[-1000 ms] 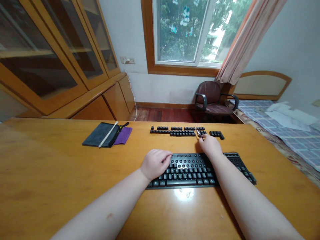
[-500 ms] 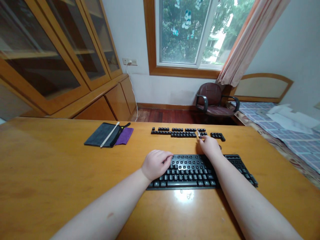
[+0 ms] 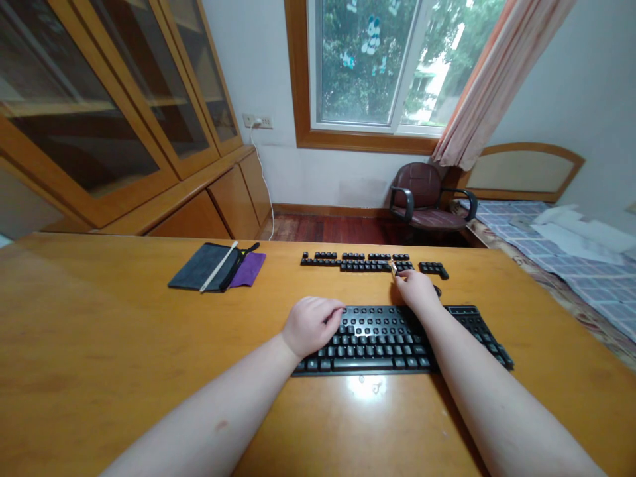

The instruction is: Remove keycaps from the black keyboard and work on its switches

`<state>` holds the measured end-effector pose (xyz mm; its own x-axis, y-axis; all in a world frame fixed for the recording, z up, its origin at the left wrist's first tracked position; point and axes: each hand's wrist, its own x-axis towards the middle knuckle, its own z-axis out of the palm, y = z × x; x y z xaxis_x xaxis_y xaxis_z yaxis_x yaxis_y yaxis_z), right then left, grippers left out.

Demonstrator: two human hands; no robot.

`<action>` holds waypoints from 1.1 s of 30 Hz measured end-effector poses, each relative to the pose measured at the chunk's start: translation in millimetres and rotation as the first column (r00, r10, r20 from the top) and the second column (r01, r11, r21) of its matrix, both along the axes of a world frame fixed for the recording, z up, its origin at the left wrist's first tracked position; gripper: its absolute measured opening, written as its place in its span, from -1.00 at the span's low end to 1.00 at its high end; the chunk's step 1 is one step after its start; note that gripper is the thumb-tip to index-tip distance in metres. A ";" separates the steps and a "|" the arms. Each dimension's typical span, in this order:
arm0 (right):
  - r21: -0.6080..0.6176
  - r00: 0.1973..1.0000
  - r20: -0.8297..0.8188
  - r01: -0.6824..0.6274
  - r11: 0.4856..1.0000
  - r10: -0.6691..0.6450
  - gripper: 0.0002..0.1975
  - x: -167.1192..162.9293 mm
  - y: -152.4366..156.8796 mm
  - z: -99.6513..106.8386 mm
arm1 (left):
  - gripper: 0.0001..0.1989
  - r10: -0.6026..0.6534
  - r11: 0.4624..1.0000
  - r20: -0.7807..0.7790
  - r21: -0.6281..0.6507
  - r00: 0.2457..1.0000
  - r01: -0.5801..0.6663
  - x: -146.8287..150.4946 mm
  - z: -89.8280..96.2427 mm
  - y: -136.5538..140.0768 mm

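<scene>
A black keyboard (image 3: 377, 344) lies in front of me, with bare switch positions in its upper rows and keycaps in the lower ones. My left hand (image 3: 312, 326) is closed over its upper left part, fingers curled against it. Beyond the keyboard, my right hand (image 3: 418, 289) pinches a small shiny metal tool (image 3: 393, 267), whose exact kind is too small to tell. The tool's tip is at the rows of removed black keycaps (image 3: 362, 266) set out on the desk. My right forearm covers part of the keyboard.
On the left of the wooden desk (image 3: 124, 371) lie a dark grey zip pouch (image 3: 193, 266), a pale flat stick (image 3: 218, 267) and a purple cloth (image 3: 248, 270). A small black object (image 3: 437, 291) shows beside my right hand. Past the desk stands an armchair (image 3: 422, 192).
The metal tool's tip has shifted slightly left and down at the keycap rows. My left hand keeps its place on the keyboard.
</scene>
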<state>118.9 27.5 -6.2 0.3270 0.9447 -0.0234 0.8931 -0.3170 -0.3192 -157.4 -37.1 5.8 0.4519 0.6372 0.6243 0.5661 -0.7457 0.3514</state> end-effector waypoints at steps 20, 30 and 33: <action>0.023 1.000 0.031 -0.007 1.000 0.006 -0.68 -8.1 -10.2 7.4 | -0.85 -0.005 1.000 0.003 0.008 1.000 0.005 0.3 0.3 0.5; -0.006 1.000 0.008 -0.026 1.000 0.026 -0.67 -12.0 -13.8 11.5 | -0.83 0.002 1.000 -0.012 -0.001 1.000 -0.002 -0.3 -0.6 0.8; 0.002 1.000 0.015 -0.014 1.000 0.014 -0.67 -11.2 -13.8 11.7 | -0.84 0.004 1.000 -0.014 0.000 1.000 -0.004 0.0 0.1 0.8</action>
<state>107.8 13.7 5.5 0.3140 0.9493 -0.0165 0.9023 -0.3037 -0.3060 -157.4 -36.3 5.9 0.4580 0.6391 0.6180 0.5736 -0.7435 0.3438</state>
